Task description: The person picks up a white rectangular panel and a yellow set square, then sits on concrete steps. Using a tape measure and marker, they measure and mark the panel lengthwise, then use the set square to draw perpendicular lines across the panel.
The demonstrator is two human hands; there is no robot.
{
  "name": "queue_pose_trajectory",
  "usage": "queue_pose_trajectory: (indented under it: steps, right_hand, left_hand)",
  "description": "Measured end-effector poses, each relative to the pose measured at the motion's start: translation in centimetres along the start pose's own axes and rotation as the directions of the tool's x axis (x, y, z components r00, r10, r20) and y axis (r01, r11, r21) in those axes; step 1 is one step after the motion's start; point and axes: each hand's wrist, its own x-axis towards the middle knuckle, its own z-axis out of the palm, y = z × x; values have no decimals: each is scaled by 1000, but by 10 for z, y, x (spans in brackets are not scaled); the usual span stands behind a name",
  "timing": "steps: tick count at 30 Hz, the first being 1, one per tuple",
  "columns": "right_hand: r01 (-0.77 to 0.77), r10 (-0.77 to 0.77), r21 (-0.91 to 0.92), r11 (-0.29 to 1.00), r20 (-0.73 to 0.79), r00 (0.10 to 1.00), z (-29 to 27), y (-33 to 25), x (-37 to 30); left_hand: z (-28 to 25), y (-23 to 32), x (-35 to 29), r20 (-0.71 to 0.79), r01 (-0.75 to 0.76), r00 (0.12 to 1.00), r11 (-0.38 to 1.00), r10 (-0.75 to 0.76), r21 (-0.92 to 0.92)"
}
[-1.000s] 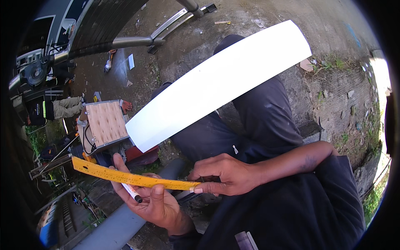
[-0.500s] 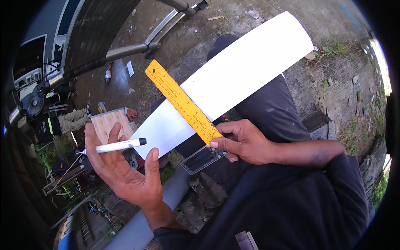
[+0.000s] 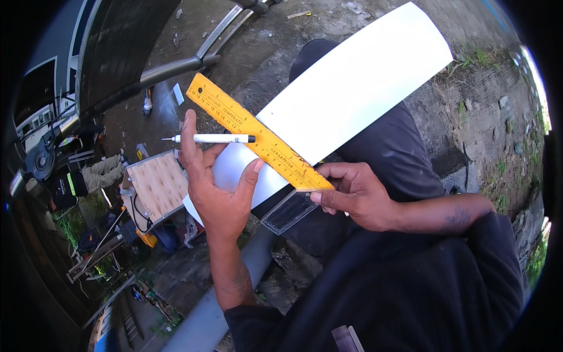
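Head view: looking down on a lap, with both hands at work.
Left hand (image 3: 220, 190): at 9 o'clock, loosely curled, thumb spread well away from the fingers; it has hold of the pen.
Pen (image 3: 220, 139): at 10 o'clock, lodged among the left fingers, thin tip toward 9 and black end toward 3 — that end overlaps the ruler in view, though I cannot tell whether they touch.
Right hand (image 3: 365, 199): near 3 o'clock, closed in a pinch, thumb and fingers gripping the ruler's corner.
Yellow ruler (image 3: 252, 132): slanting from 10 toward 4 o'clock across the white sheet, its dark handle (image 3: 288, 212) pointing toward 7 from the gripped corner.
White sheet (image 3: 363, 82): over the legs, running from between 1 and 2 down to 8 o'clock.
Wooden box (image 3: 157, 185): at 9 o'clock, beyond the left hand.
Grey pipe (image 3: 220, 305): toward 7 o'clock — below the left forearm.
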Motion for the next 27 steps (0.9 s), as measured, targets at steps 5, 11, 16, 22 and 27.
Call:
queue_pose_trajectory:
  steps: [5, 11, 16, 22, 27]
  right_hand:
    - [8, -11, -61, 998, -51, 999, -8, 5, -11]
    - [99, -107, -109, 989, -66, 992, -10, 15, -18]
    - [123, -133, -130, 984, -73, 988, -10, 14, -19]
    - [117, -128, -126, 985, -82, 988, -7, 11, -18]
    - [87, -97, -106, 991, -91, 991, -7, 11, -19]
  left_hand:
    - [11, 13, -31, -100, -1, 995, 999, 5, 34]
    - [25, 15, -53, -172, 6, 985, 1000, -8, -12]
    - [26, 16, -57, -186, -38, 982, 999, 33, -24]
    - [31, 16, -41, -210, -61, 977, 990, 33, -129]
    - [33, 17, -23, -257, -47, 966, 974, -11, -221]
